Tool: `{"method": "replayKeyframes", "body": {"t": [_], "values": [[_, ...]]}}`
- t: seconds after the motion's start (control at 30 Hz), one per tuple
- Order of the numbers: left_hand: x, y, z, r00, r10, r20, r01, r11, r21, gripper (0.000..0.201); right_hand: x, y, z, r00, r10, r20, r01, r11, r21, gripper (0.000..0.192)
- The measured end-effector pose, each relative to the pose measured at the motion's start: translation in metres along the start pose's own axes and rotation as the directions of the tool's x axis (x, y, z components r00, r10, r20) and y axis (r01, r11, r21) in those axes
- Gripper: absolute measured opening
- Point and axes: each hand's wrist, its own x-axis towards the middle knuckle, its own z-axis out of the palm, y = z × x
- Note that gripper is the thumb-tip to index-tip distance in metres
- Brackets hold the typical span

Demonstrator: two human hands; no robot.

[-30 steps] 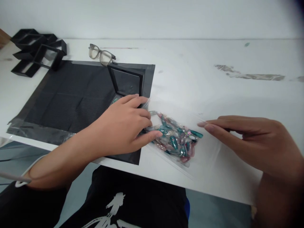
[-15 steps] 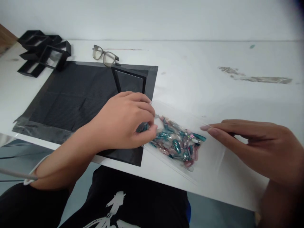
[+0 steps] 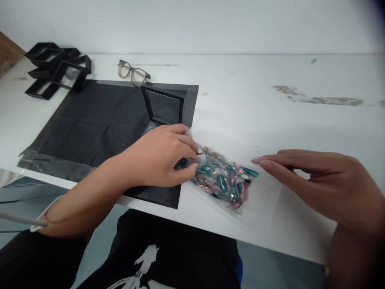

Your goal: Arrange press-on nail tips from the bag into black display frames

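Pinching a teal press-on nail (image 3: pixel 182 163) between thumb and fingertips, the left hand (image 3: pixel 159 160) has curled shut at the mouth of the clear plastic bag (image 3: pixel 237 176); a second ago its fingers lay stretched out flat over the bag's opening, and half a second ago they were already bunching. That shift reads as one nail having been picked out of the heap, so the sorting seems to be at the point of lifting a single piece free. The rest of the nails (image 3: pixel 224 180), teal and pink, lie piled inside the bag, which rests on the white table (image 3: pixel 270 116) at 3 o'clock from the left hand. The right hand (image 3: pixel 319 182) has hardly moved: it lies open, fingers straight, with the fingertips pressing the far end of the bag flat. At 12 o'clock from the left hand an open black case (image 3: pixel 164 108) stands on the black mat (image 3: pixel 90 124), partly hidden by the knuckles. A pair of glasses (image 3: pixel 134 74) sits beyond it, and a cluster of black frames (image 3: pixel 58 68) lies at 10 o'clock, well apart.
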Motion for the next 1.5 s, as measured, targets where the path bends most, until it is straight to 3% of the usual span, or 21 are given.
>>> {"method": "replayKeyframes", "body": {"t": [0.27,0.5,0.63,0.8,0.93,1.07,1.17,1.27,1.4,1.5], "values": [[0.000,0.002,0.001,0.972,0.023,-0.232,-0.006,0.997,0.071,0.021,0.001,0.000,-0.002,1.000,0.001,0.008,-0.001,1.000,0.000,0.014],[0.003,0.006,0.006,0.931,0.074,-0.357,-0.110,0.991,-0.080,0.007,0.000,-0.001,-0.002,1.000,-0.006,0.019,0.006,1.000,0.000,0.015],[0.004,0.010,0.009,0.884,0.093,-0.459,-0.183,0.971,-0.155,0.014,-0.001,0.000,-0.002,1.000,0.003,0.010,-0.003,1.000,-0.007,0.014],[0.004,0.015,0.007,0.897,-0.016,-0.441,-0.112,0.959,-0.262,0.010,0.000,0.000,-0.002,1.000,0.013,0.001,-0.013,1.000,0.001,0.014],[0.004,0.015,0.008,0.903,-0.004,-0.430,-0.121,0.957,-0.263,0.033,0.002,-0.002,-0.002,1.000,0.018,0.022,-0.018,1.000,-0.002,0.017],[0.006,0.014,0.011,0.851,0.075,-0.519,-0.210,0.956,-0.206,0.012,0.001,-0.001,-0.002,1.000,0.023,0.018,-0.023,1.000,-0.013,0.017],[0.007,0.013,0.013,0.863,0.116,-0.492,-0.254,0.941,-0.224,0.002,0.001,-0.001,-0.001,1.000,0.022,-0.001,-0.022,1.000,-0.008,0.016],[0.007,0.012,0.015,0.874,0.144,-0.464,-0.266,0.941,-0.208,0.008,0.000,-0.001,-0.001,1.000,0.014,-0.001,-0.014,1.000,-0.006,0.015],[0.006,0.011,0.014,0.813,0.260,-0.522,-0.315,0.949,-0.017,0.012,0.000,-0.001,-0.001,1.000,0.017,0.011,-0.017,1.000,-0.010,0.015],[0.005,0.012,0.009,0.791,0.329,-0.516,-0.327,0.940,0.097,0.013,0.000,0.001,-0.001,1.000,0.029,0.010,-0.029,1.000,0.001,0.015]]}}
